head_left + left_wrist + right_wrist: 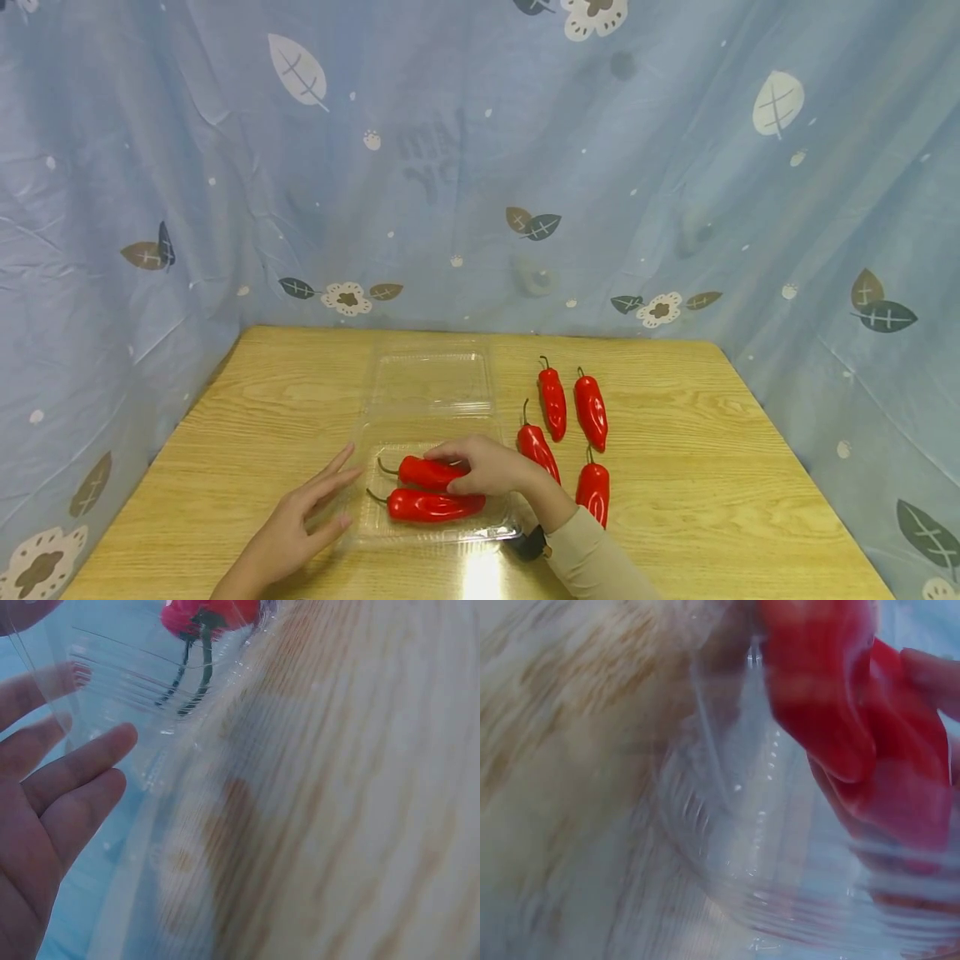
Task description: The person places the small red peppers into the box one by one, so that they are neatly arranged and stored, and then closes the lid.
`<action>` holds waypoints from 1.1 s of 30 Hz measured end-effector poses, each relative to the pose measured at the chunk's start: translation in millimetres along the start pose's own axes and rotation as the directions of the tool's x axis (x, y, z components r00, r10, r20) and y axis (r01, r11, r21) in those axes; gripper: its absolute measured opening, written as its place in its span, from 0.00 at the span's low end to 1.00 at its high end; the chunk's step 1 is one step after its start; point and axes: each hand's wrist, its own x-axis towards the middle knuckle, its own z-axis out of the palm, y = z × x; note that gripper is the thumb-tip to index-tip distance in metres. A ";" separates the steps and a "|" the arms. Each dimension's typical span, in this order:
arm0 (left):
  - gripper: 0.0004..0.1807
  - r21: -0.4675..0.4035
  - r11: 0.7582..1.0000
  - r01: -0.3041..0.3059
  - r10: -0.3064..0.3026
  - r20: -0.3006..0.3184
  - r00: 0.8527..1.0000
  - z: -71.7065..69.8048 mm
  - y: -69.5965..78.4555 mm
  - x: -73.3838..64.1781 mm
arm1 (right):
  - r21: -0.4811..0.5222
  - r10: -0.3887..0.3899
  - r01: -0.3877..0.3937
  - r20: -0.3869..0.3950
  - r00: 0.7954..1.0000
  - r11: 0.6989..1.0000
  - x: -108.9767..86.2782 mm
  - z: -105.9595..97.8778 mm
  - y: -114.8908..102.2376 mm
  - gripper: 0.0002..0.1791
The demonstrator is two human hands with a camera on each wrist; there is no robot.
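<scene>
Two red chili peppers lie side by side in a clear plastic clamshell box (360, 525), their green stems pointing left. My right hand (487, 468) reaches in from the right and grips the farther chili pepper (422, 472), covering its tip end. The nearer chili pepper (426, 506) rests just in front of those fingers. Beside the box's left wall, my left hand (296, 521) is held with fingers spread and relaxed, nothing in it. The left wrist view shows its fingers (90, 761) close to the ridged clear wall, with both stems seen through the plastic.
The box's clear lid (431, 379) lies folded back behind it. Several more peppers lie on the wooden table (697, 467) to the right, among them one (592, 493) beside the right forearm. A blue patterned curtain (465, 167) surrounds the table's back and sides.
</scene>
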 end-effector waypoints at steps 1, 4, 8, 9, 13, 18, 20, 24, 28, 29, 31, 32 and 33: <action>0.29 -0.001 1.000 0.000 0.000 0.001 1.000 0.1 0.1 0.0 | -0.001 0.001 -0.001 0.004 1.000 1.000 0.4 0.3 0.1 0.27; 0.29 0.000 1.000 -0.004 0.004 0.002 1.000 -0.1 0.7 0.2 | -0.014 0.003 -0.003 0.007 1.000 1.000 1.2 0.5 -0.2 0.27; 0.29 0.007 1.000 -0.006 0.006 0.000 1.000 -1.0 2.5 0.8 | -0.031 0.004 -0.004 0.013 1.000 1.000 2.3 1.3 -0.8 0.27; 0.29 0.009 1.000 -0.005 0.005 0.000 1.000 -1.3 2.9 1.0 | -0.033 0.004 -0.004 0.015 1.000 0.999 2.5 1.4 -1.0 0.27; 0.28 0.012 1.000 -0.003 0.003 0.003 1.000 -1.9 3.7 1.7 | -0.040 0.012 -0.011 0.024 1.000 0.999 3.5 2.2 -1.8 0.28; 0.28 -0.007 1.000 -0.009 0.009 0.010 1.000 -1.6 3.4 1.9 | -0.048 0.023 -0.022 0.029 0.999 0.999 4.3 2.7 -2.8 0.28; 0.28 -0.014 1.000 -0.012 0.012 0.007 1.000 -1.3 3.2 1.8 | -0.042 0.024 -0.023 0.033 0.999 0.999 4.3 2.7 -3.5 0.28; 0.29 -0.018 1.000 -0.013 0.013 0.007 1.000 -0.7 1.9 1.1 | -0.034 0.025 -0.024 0.044 0.999 0.999 4.1 2.2 -5.5 0.28; 0.29 -0.021 1.000 -0.009 0.009 0.008 1.000 -0.2 1.2 0.4 | -0.029 0.021 -0.020 0.054 0.998 0.999 4.2 2.4 -5.4 0.28; 0.29 -0.022 1.000 -0.009 0.010 0.008 1.000 -0.1 1.1 0.4 | -0.027 0.020 -0.019 0.056 0.998 0.999 4.2 2.6 -5.1 0.28; 0.29 -0.026 1.000 -0.008 0.008 0.007 1.000 0.0 1.3 0.4 | -0.019 0.022 -0.021 0.060 0.998 1.000 4.4 3.2 -4.1 0.28; 0.29 -0.028 1.000 -0.007 0.007 0.007 1.000 0.0 1.5 0.5 | -0.014 0.022 -0.022 0.062 0.998 1.000 4.4 3.5 -3.7 0.28; 0.29 -0.027 1.000 -0.005 0.005 0.007 1.000 0.0 1.8 0.6 | -0.010 0.021 -0.021 0.063 0.998 1.000 4.6 3.7 -3.3 0.28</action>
